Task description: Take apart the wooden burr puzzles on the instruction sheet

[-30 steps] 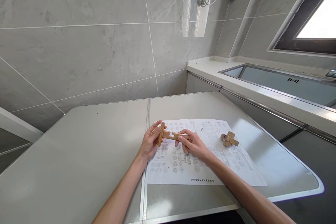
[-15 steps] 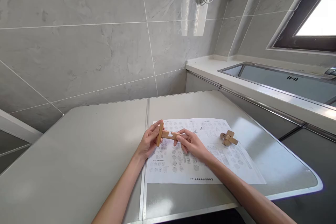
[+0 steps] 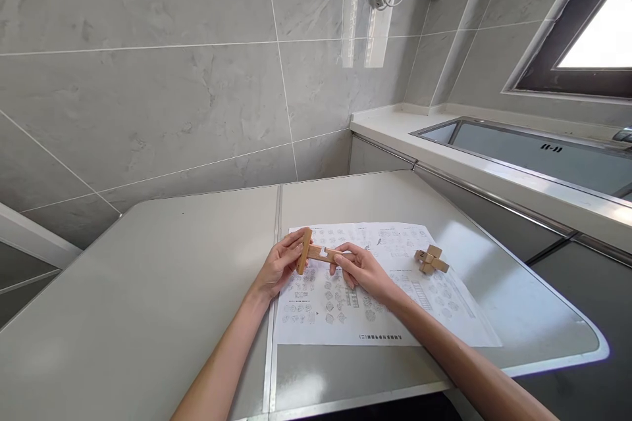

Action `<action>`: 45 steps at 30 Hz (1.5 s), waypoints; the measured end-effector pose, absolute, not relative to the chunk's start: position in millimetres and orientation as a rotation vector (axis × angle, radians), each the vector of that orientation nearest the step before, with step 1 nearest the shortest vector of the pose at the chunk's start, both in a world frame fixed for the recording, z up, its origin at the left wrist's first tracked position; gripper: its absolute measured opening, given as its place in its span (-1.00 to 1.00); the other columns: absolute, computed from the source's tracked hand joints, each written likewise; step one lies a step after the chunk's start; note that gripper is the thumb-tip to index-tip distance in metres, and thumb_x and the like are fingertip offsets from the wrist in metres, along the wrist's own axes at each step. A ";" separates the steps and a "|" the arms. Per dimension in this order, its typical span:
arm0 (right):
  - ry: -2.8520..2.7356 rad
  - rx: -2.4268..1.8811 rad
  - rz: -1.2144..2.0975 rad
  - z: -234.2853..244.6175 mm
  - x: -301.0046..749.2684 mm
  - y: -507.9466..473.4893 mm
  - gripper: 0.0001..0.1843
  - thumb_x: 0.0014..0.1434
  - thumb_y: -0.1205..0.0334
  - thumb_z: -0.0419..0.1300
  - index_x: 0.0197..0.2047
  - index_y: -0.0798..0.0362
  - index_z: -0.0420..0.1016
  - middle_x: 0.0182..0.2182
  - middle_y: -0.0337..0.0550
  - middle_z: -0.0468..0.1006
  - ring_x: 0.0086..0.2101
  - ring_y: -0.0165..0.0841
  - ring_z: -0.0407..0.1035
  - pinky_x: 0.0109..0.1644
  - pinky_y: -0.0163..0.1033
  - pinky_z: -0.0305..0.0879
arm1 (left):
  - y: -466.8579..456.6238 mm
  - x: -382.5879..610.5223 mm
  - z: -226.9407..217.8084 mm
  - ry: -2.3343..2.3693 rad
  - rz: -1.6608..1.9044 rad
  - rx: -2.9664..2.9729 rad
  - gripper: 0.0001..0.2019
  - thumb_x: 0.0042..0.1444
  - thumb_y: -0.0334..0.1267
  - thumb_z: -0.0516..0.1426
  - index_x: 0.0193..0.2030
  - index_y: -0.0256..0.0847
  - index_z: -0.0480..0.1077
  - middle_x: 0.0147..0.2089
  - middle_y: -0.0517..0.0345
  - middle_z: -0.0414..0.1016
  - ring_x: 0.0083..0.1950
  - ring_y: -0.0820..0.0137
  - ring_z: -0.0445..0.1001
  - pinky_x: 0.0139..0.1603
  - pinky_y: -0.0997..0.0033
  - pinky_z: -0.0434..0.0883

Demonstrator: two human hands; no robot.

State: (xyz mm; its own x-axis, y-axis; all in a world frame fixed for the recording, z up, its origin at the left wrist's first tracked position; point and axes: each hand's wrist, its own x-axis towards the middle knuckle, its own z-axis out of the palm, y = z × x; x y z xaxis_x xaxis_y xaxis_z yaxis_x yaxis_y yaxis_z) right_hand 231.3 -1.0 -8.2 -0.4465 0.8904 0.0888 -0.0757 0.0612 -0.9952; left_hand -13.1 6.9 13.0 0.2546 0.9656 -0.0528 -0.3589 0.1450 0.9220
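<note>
Above a printed sheet of diagrams (image 3: 385,316), both of my hands hold two notched wooden puzzle bars joined like a T. My left hand (image 3: 280,266) is closed on the upright bar (image 3: 303,251). My right hand (image 3: 361,268) pinches the level bar (image 3: 322,253), whose notches show between the hands. A small assembled wooden cross piece (image 3: 430,260) lies on the sheet to the right, apart from both hands.
The sheet lies on a grey table (image 3: 148,289) with a seam running down its middle. Tiled wall stands behind. A white counter with a steel sink (image 3: 533,151) runs along the right, under a window.
The hands and the joined bars have barely shifted; the upright bar tilts slightly differently. The cross piece on the sheet has not moved.
</note>
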 end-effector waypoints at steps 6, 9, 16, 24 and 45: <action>-1.501 -0.897 1.466 -11.4 233.0 2.4 -0.53 0.35 -0.31 0.22 -0.09 -0.04 0.46 -0.33 -0.19 0.67 -0.64 -0.46 0.17 -0.51 -0.25 0.10 | 8.1 -15.3 16.5 0.891 1.172 1.043 -0.47 0.14 -0.09 0.43 0.24 -0.14 0.59 0.10 -0.07 0.60 -0.36 0.47 0.48 -0.31 0.39 0.44; -1.464 -0.962 1.418 -16.0 233.9 5.3 -0.52 0.35 -0.32 0.21 -0.09 -0.04 0.43 -0.30 -0.15 0.70 -0.64 -0.45 0.19 -0.52 -0.25 0.11 | 11.8 -15.3 13.8 1.020 1.235 1.094 -0.42 0.14 -0.05 0.41 0.29 -0.13 0.52 0.16 -0.06 0.59 -0.32 0.42 0.56 -0.18 0.28 0.53; -1.393 -1.141 1.268 -20.2 235.7 5.2 -0.55 0.33 -0.28 0.24 -0.19 -0.05 0.43 -0.28 -0.09 0.74 -0.65 -0.41 0.25 -0.50 -0.20 0.26 | 16.8 -16.2 3.3 1.527 1.380 1.315 -0.50 0.21 -0.02 0.31 0.22 -0.18 0.46 -0.18 0.07 0.66 -0.27 0.27 0.63 -0.19 0.32 0.48; -1.389 -1.201 1.213 -16.3 235.2 3.7 -0.59 0.33 -0.25 0.23 -0.21 -0.07 0.41 -0.31 -0.09 0.74 -0.65 -0.37 0.27 -0.51 -0.18 0.26 | 16.4 -24.4 3.9 1.932 1.248 1.565 -0.55 0.22 -0.11 0.22 0.23 -0.09 0.38 -0.47 0.28 0.59 -0.34 0.18 0.57 -0.23 0.31 0.34; -1.546 -1.336 1.015 -19.4 234.1 1.1 -0.65 0.42 -0.16 0.12 -0.23 -0.06 0.40 -0.28 -0.12 0.77 -0.64 -0.35 0.42 -0.46 -0.19 0.35 | 18.2 -22.2 -11.2 2.229 0.762 1.948 -0.72 0.33 -0.18 0.08 0.12 -0.10 0.44 -0.39 0.19 0.60 -0.31 0.18 0.61 -0.38 0.34 0.33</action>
State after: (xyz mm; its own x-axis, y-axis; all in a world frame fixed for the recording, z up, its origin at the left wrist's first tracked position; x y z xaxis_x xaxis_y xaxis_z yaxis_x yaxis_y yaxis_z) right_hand 234.1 1.1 -19.4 -0.0858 0.9929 0.0830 0.3189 0.1063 -0.9418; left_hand -22.2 18.2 -11.2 -0.1857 0.9488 0.2554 0.9067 0.0653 0.4167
